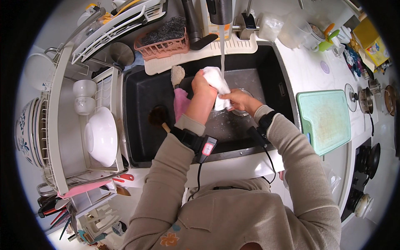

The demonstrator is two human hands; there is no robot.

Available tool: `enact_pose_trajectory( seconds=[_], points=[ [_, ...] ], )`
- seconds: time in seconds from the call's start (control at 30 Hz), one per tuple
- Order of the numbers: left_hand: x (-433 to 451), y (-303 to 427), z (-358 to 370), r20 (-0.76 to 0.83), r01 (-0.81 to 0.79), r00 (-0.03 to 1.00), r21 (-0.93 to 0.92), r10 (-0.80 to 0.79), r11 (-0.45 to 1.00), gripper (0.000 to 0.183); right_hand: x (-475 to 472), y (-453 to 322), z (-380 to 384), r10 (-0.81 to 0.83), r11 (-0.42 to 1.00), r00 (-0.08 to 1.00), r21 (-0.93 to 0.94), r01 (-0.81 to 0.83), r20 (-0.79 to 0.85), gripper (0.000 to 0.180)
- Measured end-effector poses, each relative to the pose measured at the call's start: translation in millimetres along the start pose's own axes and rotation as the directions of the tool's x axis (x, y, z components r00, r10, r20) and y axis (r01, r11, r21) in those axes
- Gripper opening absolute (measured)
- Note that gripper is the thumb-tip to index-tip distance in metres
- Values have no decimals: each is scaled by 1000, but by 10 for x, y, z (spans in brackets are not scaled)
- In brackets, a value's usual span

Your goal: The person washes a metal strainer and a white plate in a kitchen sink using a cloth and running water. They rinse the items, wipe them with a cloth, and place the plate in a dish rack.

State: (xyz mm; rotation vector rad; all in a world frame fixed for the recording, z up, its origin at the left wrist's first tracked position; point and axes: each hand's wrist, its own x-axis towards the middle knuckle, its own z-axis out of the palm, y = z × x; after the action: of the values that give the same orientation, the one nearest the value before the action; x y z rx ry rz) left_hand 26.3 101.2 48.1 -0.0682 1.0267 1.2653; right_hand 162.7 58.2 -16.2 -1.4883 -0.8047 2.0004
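Note:
A wet white cloth (217,80) is held over the dark sink (140,93), close beside the stream of water from the black faucet (220,12). My left hand (200,84) grips its upper part, fingers mostly hidden behind it. Lower down, my right hand (240,99) pinches the cloth's hanging end. Under my right hand lies the round metal drain (242,111), partly covered. Left of my left forearm, a pink cloth (180,101) hangs over the sink's divider, with a pale scrubber (178,76) at its far end. A brown round brush (157,115) rests in the left basin.
A dish rack (59,125) with bowls and cups stands at the left. Behind the sink are a pink basket (162,47) and a beige drain mat (243,47). On the right counter lies a green cutting board (325,118); a stove (356,181) is farther right.

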Motion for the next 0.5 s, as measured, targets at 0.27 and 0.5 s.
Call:
enact_pose_trajectory(
  seconds=[0.27,0.5],
  points=[
    [230,-282,-372,-110,211,973,86,-201,974,29,-204,-117,326,-467,874,848,13,486,-250,37],
    [475,-584,-720,591,272,782,-37,-198,962,27,-413,-138,710,-699,653,661,-621,434,-272,19]
  ],
)
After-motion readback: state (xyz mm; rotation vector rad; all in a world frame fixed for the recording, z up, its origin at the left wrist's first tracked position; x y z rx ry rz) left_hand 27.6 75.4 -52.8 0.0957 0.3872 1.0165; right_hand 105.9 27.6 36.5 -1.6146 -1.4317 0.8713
